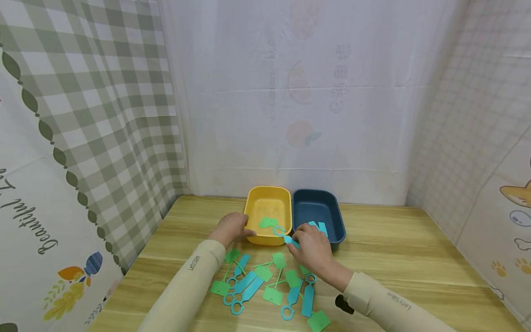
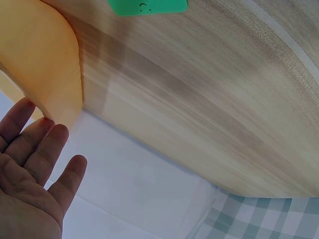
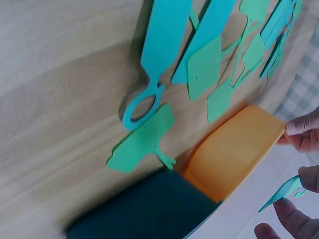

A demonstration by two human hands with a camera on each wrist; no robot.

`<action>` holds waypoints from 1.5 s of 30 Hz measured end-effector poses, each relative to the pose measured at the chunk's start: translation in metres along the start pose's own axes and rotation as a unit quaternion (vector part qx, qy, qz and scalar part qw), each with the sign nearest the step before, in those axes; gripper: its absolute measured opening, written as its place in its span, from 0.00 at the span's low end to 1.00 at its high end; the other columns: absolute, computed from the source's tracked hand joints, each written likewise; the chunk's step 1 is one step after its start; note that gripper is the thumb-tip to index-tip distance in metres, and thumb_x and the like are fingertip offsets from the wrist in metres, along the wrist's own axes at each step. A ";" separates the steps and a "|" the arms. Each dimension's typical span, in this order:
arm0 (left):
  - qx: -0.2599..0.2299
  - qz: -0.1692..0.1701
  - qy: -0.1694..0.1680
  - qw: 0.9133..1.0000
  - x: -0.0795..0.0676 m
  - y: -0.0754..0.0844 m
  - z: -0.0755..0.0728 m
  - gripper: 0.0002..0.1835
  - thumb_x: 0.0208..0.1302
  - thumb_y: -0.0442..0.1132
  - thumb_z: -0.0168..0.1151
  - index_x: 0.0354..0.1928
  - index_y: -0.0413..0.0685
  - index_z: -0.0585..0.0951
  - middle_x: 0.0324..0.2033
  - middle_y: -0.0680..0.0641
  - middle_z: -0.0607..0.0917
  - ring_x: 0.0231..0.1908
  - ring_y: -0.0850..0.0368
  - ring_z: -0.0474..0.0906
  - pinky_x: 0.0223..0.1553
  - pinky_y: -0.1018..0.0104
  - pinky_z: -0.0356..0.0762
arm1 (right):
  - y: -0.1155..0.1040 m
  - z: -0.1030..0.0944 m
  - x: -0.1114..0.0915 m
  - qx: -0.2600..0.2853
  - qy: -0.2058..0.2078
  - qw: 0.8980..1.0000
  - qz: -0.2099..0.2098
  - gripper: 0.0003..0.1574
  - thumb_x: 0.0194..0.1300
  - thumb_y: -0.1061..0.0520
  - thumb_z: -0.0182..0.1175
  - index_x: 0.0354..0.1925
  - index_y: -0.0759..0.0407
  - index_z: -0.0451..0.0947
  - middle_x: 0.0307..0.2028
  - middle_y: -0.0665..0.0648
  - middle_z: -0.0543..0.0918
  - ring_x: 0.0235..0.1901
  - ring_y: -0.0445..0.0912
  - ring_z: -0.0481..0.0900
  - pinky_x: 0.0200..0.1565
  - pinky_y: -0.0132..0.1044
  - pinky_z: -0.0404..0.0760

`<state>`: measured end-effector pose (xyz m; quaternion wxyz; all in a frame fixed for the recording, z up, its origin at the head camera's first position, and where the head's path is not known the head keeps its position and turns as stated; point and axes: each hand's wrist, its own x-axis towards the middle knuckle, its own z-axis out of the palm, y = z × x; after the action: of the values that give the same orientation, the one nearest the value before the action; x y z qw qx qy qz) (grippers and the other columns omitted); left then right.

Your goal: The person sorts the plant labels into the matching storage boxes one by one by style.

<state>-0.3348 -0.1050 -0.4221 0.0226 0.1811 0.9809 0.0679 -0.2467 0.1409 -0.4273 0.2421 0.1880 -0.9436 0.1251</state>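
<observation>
At the left side of the yellow bin (image 1: 265, 240), my left hand (image 1: 232, 229) grips its rim between thumb and fingers. My right hand (image 1: 312, 246) pinches a blue plant tag (image 1: 289, 240), its ring end pointing left over the yellow bin's near right corner. Inside that bin lies a green plant label (image 1: 267, 222). Beside it stands a navy bin (image 1: 317, 198) with blue tags (image 1: 322, 228) in it, partly hidden by my right hand. In the right wrist view the held tag (image 3: 281, 193) sits between thumb and fingers.
Several blue ring tags (image 1: 251, 289) and green labels (image 1: 273, 295) lie loose and overlapping on the wooden table (image 1: 386, 258) in front of the bins. A white curtain (image 1: 249, 152) hangs behind the bins, and a checked cloth (image 1: 132, 110) is at the left.
</observation>
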 end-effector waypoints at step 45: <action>0.005 -0.004 0.000 1.000 0.000 0.001 -0.002 0.23 0.60 0.58 0.68 0.37 0.45 0.79 0.27 0.50 0.79 0.30 0.55 0.75 0.39 0.58 0.76 | 0.081 -0.002 0.036 0.039 -0.070 0.968 0.237 0.23 0.67 0.45 0.61 0.47 0.62 0.86 0.51 0.67 0.81 0.47 0.64 0.76 0.46 0.64 0.69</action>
<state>-0.3345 -0.1045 -0.4198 0.0221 0.1771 0.9819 0.0633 -0.3090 0.2037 -0.4186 0.1315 -0.0239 -0.9702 0.2022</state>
